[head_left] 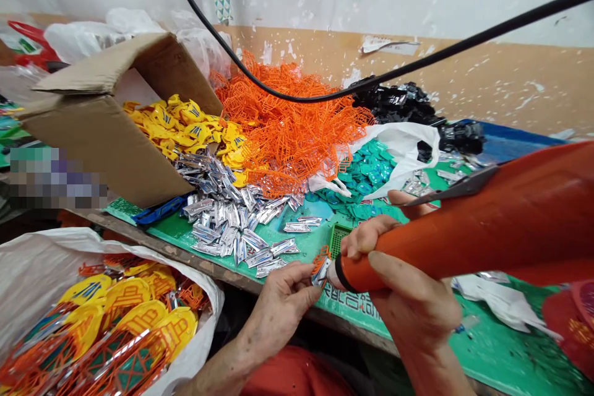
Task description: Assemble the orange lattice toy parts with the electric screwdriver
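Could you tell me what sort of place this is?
It looks like a small workshop for plastic parts: orange pieces and silver pieces cover a green bench, the left hand holds a small piece to an orange tool in the right hand.

The heaped lattice frames [288, 130] are bright orange, and the flat pieces [180, 124] beside them are glossy yellow with blue marks. The small tags [223, 213] are metallic silver, the nearby pieces [362, 176] teal, and the far pile [399, 102] shiny black. The bench mat [297, 247] is green with white lettering. The power tool [464, 241] is orange with a black collar, and the small piece [321, 266] at its tip is orange and silver. The wall [371, 55] shows white paint flaking over a tan band.
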`<state>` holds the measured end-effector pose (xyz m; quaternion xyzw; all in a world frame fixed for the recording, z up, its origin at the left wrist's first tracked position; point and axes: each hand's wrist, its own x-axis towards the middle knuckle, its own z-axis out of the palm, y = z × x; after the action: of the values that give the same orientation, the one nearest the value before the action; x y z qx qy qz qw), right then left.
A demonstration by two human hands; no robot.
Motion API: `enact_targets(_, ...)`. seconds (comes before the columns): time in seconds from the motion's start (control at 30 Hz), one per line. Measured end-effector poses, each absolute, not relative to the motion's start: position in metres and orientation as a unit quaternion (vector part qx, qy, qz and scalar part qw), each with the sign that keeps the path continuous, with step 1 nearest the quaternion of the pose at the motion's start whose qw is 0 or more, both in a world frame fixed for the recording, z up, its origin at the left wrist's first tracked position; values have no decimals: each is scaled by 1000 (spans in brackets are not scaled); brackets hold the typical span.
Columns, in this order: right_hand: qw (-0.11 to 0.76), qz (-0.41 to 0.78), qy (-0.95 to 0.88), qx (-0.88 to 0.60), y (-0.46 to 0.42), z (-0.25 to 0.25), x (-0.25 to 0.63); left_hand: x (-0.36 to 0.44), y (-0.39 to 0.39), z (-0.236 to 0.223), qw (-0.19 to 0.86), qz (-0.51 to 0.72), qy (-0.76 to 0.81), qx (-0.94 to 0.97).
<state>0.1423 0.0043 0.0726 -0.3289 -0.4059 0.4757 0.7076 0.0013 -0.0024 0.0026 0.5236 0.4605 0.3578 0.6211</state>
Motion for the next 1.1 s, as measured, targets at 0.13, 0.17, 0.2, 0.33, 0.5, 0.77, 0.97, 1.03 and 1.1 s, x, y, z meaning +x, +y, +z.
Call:
enact_targets(0.13, 701, 466, -405, -356, 3, 70, 140, 2, -1, 4, 619, 358, 460, 526)
enact_targets(0.17, 702, 462, -408, -357, 3, 69, 140, 2, -1, 4, 619, 361, 460, 524)
enact_targets(0.2, 704, 456, -411, -357, 4, 69, 139, 2, -1, 4, 620, 363, 461, 521)
enact_targets(0.33, 713, 433, -416, -362, 5, 65, 136, 3, -2, 4, 624, 363, 463, 514)
enact_targets(0.5, 717, 417, -415, -372, 4, 61, 132, 5, -3, 5, 624, 367, 465, 510)
enact_targets(0.77, 721, 428, -404, -366, 5, 58, 134, 6, -3, 3, 650, 372, 481, 457)
enact_targets(0.97, 738, 442, -393, -325, 7, 76, 140, 5, -1, 5, 696, 383, 483, 370)
enact_targets(1.03, 749, 417, -388, -338, 10, 82, 149, 4, -1, 5, 704, 388, 492, 336)
enact_targets(1.1, 755, 389, -381, -366, 15, 86, 161, 2, -1, 4, 700, 400, 494, 326)
